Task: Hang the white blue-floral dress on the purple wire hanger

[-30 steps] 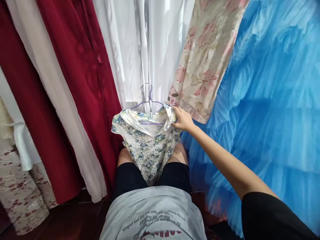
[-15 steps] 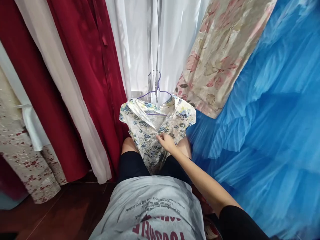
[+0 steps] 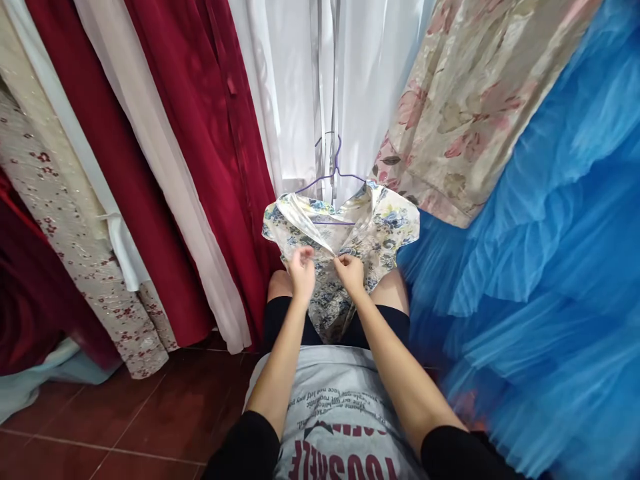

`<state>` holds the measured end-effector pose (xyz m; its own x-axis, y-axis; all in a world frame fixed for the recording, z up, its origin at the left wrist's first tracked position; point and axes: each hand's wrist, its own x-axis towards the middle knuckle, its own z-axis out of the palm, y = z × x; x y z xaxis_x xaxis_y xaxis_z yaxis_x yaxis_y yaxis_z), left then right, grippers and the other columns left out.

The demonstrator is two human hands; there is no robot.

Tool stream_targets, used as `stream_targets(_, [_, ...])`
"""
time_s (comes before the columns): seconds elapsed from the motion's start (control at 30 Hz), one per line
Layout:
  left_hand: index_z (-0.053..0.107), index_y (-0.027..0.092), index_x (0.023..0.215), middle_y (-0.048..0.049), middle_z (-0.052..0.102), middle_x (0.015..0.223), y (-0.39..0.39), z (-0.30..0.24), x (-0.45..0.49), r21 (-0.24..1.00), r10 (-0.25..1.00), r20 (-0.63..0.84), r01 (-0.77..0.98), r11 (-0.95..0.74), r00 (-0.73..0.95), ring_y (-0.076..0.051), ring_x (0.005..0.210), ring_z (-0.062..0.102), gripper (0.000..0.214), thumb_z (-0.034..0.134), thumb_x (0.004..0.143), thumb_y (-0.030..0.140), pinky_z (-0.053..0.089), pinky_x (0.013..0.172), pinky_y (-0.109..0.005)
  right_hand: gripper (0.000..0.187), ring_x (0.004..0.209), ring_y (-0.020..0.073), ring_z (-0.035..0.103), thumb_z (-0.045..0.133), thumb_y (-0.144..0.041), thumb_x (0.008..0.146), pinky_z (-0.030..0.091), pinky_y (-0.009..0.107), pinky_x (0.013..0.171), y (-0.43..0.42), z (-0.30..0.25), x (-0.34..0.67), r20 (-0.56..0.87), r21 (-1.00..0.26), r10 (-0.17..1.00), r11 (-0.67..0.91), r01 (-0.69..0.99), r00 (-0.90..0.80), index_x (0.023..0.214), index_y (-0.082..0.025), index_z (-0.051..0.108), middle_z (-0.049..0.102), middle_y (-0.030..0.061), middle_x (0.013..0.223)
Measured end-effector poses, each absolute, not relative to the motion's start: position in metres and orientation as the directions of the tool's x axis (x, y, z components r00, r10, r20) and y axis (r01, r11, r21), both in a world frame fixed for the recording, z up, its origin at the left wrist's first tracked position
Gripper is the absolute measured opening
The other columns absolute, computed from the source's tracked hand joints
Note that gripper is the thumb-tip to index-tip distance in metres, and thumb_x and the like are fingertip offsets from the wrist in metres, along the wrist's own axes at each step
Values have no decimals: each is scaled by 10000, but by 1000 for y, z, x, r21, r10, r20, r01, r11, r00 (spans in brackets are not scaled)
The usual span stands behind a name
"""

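A small floral blouse (image 3: 380,230), white with blue and yellow flowers, rests on a purple wire hanger (image 3: 334,175) over my lap. My left hand (image 3: 301,272) pinches the left edge of the blouse's front opening. My right hand (image 3: 349,272) pinches the right edge, close beside the left. Both hands are closed on the fabric just below the collar. The lower blouse hangs between my knees, partly hidden by my forearms.
Hanging clothes surround me: dark red gowns (image 3: 200,133), a cream panel (image 3: 150,167), white sheer fabric (image 3: 300,87), a pink-flowered beige dress (image 3: 465,100) and a blue tulle skirt (image 3: 550,253). A sequined floral cloth (image 3: 75,220) hangs at the left. Red floor tiles (image 3: 125,420) lie below.
My right hand left the blouse's right shoulder and came down to the front opening. My left hand came into view and took the other edge. The view shifted left.
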<state>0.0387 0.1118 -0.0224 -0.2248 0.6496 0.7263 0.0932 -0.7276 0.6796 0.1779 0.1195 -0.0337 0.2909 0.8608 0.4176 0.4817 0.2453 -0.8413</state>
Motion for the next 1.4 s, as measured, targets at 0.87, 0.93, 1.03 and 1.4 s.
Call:
stream_targets(0.87, [582, 206, 734, -15, 600, 767, 73, -61, 66, 716, 763, 646, 363, -596, -21, -167, 737, 588, 110, 598, 826, 149, 465, 724, -275, 127, 434, 47, 340, 677, -187, 685, 214, 197, 386, 106, 100, 171, 205, -860, 937, 310, -406, 282, 587, -136, 614, 551, -17, 551])
stream_targets(0.93, [586, 204, 736, -16, 603, 774, 69, -66, 66, 706, 756, 655, 363, -608, -10, -167, 748, 593, 106, 599, 827, 152, 471, 732, -274, 136, 432, 42, 340, 646, -158, 716, 218, 193, 389, 117, 134, 172, 248, -844, 922, 357, -401, 297, 590, -132, 602, 529, -28, 544])
stream_targets(1.03, [592, 196, 721, -19, 618, 765, 66, -73, 63, 733, 786, 617, 341, -588, 30, -168, 730, 602, 102, 611, 813, 158, 484, 730, -281, 128, 428, 35, 341, 606, -157, 751, 219, 185, 396, 117, 158, 176, 295, -823, 904, 405, -399, 311, 626, -129, 606, 501, -42, 548])
stream_targets(1.4, [631, 249, 1210, -64, 692, 1101, 103, 103, 44, 501, 553, 812, 260, -825, 187, -199, 1017, 659, 271, 541, 958, 211, 505, 920, -335, 192, 428, 72, 341, 653, -307, 772, 263, 230, 433, 86, 112, 174, 461, -818, 858, 510, -267, 228, 633, -195, 582, 418, -62, 502])
